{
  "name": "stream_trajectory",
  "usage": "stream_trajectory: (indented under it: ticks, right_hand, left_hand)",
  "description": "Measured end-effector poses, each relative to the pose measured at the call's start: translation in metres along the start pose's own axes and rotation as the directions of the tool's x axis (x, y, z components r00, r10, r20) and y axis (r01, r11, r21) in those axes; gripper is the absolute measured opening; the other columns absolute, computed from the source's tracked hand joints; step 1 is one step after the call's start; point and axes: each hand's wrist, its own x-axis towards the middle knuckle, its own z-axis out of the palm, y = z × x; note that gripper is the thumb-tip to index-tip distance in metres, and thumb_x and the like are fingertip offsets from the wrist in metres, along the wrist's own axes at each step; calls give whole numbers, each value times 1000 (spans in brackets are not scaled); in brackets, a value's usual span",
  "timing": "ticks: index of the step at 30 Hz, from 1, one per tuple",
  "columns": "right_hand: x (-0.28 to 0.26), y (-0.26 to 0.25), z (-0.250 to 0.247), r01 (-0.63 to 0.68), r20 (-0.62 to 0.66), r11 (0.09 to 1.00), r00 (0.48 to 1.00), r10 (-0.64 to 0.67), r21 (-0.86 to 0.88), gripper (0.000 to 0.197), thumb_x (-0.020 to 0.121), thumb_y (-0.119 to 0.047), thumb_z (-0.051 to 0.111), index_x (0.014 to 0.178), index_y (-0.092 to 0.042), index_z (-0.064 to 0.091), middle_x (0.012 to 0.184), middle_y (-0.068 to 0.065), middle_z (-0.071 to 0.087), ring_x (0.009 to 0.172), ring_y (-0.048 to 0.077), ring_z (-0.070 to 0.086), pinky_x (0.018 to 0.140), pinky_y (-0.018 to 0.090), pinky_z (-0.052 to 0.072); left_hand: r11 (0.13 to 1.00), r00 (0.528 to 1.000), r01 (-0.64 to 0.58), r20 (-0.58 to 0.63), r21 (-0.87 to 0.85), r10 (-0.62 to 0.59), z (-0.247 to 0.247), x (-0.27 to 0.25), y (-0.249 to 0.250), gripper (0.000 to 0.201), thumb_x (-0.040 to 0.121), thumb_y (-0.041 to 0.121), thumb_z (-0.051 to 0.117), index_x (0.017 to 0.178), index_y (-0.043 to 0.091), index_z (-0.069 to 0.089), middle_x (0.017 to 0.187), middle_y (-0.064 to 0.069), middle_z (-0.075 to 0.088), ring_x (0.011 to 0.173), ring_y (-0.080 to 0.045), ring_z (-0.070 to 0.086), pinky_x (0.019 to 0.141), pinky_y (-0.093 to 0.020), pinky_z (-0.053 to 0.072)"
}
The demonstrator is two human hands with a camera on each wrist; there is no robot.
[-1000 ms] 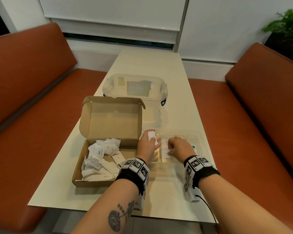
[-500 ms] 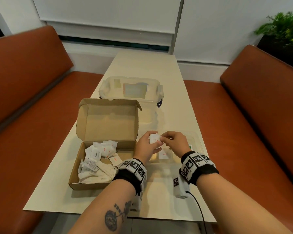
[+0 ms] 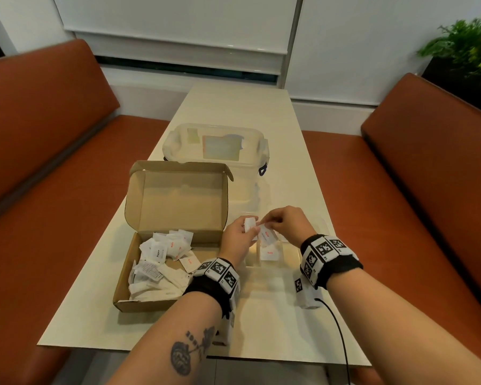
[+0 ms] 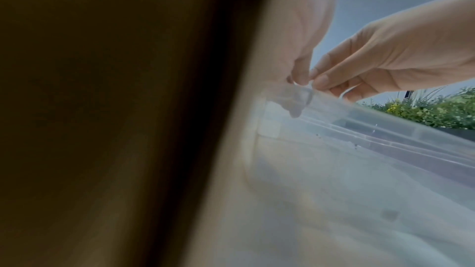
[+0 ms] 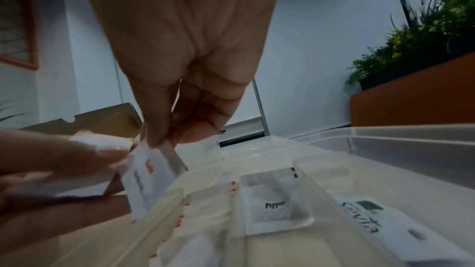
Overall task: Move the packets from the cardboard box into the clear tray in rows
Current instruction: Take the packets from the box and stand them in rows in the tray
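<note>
Pinching the top edge of a white salt packet (image 5: 148,178) between thumb and fingertips, the right hand (image 3: 285,225) hung just above the clear tray (image 3: 292,252), with the packet dangling tilted over the tray's left compartments. The left hand (image 3: 238,240) sat right beside it, fingers curled around a small bunch of white packets (image 3: 249,223), its fingertips touching the packet that the right hand held. In the left wrist view most of the picture was dark and blurred, and only the right hand's pinching fingers (image 4: 326,78) showed above the tray's rim (image 4: 385,127).

Inside the tray, one salt packet (image 3: 270,252) lay flat in a left compartment, a pepper packet (image 5: 275,204) lay in the next one over, and a green-lettered sachet (image 5: 370,220) lay further right. The open cardboard box (image 3: 178,201) stood just left of the tray on the cream table (image 3: 286,151), its lid propped upright, a loose heap of packets (image 3: 164,257) filling its near half. Behind the box stood a lidded clear container (image 3: 215,144). Orange benches (image 3: 428,190) ran along both sides, and a green plant (image 3: 467,51) stood at the far right
</note>
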Motion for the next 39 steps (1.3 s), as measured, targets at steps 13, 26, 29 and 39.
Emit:
stream_trajectory:
  ticks: [13,26,29,39]
  right_hand:
    - [-8,22,7,-180,-34,982,983,182,62,6,78,-16,75,78,-10,73,77,4,70,74,12,60,71,23,47]
    - [-10,26,21,56,178,890,984,28,-452,15,85,-21,66,97,-15,74,98,3,70,96,18,61,82,25,46]
    - [-14,30,22,80,134,878,991,-19,-471,20,80,-21,71,98,-13,67,101,4,60,98,19,53,79,25,40]
    - [-15,30,24,24,43,910,999,-8,-413,19,80,-27,71,86,-14,58,92,3,57,91,20,53,72,26,40]
  left_hand:
    - [997,985,-42,-168,-61,31,3,1,-2,17,92,10,59,104,22,62,104,-5,65,95,-14,62,70,-16,50]
    - [994,986,-11,-164,-108,-7,6,2,-1,14,94,8,55,103,18,62,104,-12,65,98,-20,62,86,-28,52]
    - [997,988,-20,-151,-76,8,5,1,-2,14,94,11,56,103,20,61,104,-8,66,98,-17,63,83,-26,53]
    - [998,996,11,-87,-57,-16,6,1,-2,21,101,27,43,109,20,61,100,2,67,98,-11,64,78,-21,51]
